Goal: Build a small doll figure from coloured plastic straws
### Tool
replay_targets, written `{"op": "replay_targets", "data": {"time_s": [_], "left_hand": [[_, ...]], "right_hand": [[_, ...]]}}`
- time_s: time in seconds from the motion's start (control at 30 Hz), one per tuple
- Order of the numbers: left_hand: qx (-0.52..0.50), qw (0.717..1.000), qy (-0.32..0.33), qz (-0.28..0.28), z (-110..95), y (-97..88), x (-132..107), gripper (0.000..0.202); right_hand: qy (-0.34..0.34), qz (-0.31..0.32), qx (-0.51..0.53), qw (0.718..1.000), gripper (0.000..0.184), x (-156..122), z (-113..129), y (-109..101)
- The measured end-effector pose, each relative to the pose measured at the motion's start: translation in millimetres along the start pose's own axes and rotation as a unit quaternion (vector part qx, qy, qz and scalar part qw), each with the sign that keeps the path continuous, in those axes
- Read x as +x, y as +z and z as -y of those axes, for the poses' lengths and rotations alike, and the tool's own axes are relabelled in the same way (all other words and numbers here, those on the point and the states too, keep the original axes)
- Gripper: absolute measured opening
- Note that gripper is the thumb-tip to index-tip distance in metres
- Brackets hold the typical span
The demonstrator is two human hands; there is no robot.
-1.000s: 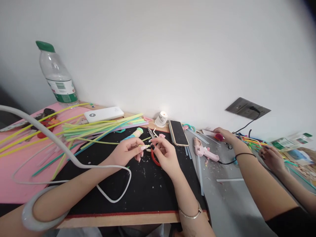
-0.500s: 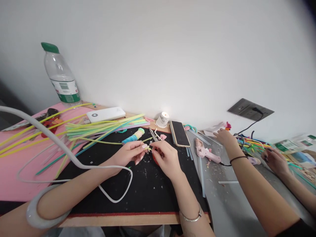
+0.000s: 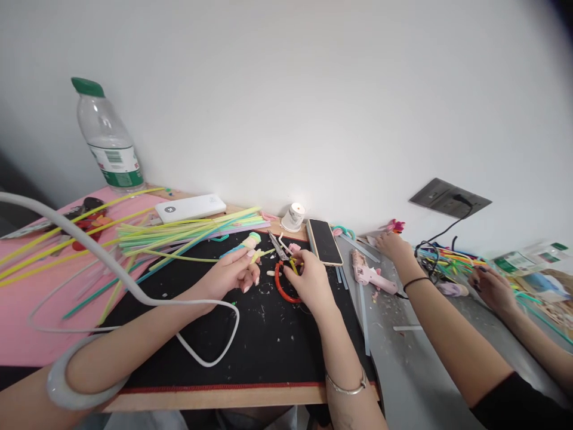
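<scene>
My left hand (image 3: 230, 278) pinches a short yellow pipe-cleaner piece (image 3: 256, 255) between thumb and fingers. Just behind it lies a bundle wrapped in blue, yellow and green pipe cleaner (image 3: 249, 241), partly hidden by the hand. On the black mat, my right hand (image 3: 308, 278) has its fingers curled at the handles of a pair of pliers (image 3: 280, 251). One red handle loop shows below the fingers; the rest of the grip is covered by them. A pink bit (image 3: 294, 247) lies beside the jaws.
Pipe cleaners (image 3: 188, 233) lie left, near a white power bank (image 3: 191, 208) and a bottle (image 3: 110, 143). A paper cup (image 3: 293, 217), phone (image 3: 325, 242) and glue gun (image 3: 373, 276) stand rightward. A white cable (image 3: 134, 286) crosses my left forearm. A co-worker's hands (image 3: 396, 248) work at right.
My hands have moved apart. The left keeps the yellow piece, while the right has shifted right onto the pliers' handles, uncovering the red loop. The co-worker's nearer hand has moved slightly left.
</scene>
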State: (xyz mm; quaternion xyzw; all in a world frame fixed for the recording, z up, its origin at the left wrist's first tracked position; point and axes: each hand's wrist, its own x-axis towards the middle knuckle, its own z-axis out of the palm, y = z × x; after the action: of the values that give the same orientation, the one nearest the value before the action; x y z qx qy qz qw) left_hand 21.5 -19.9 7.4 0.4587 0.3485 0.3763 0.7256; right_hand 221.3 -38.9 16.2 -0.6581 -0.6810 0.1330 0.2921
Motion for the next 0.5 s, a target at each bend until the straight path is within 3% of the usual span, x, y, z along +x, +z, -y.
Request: {"op": "replay_targets", "data": {"time_s": [0.13,0.27,0.37,0.5], "left_hand": [[-0.020,0.999,0.011,-0.030,0.8,-2.8,1.6,0.033],[-0.042,0.998,0.021,-0.053,1.2,-4.8,2.6,0.034],[-0.048,0.994,0.026,-0.091,-1.2,-4.9,2.5,0.036],[-0.040,0.992,0.030,-0.116,-7.3,-2.5,0.1,0.035]], "right_hand": [[0.053,0.060,-0.085,0.993,0.032,-0.4,-2.2,1.5],[0.115,0.083,-0.130,0.981,0.026,-1.5,3.6,1.9],[0.129,0.075,-0.142,0.979,0.016,-0.6,2.8,1.9],[0.095,0.010,-0.068,0.993,0.021,1.7,-3.2,4.1]]}}
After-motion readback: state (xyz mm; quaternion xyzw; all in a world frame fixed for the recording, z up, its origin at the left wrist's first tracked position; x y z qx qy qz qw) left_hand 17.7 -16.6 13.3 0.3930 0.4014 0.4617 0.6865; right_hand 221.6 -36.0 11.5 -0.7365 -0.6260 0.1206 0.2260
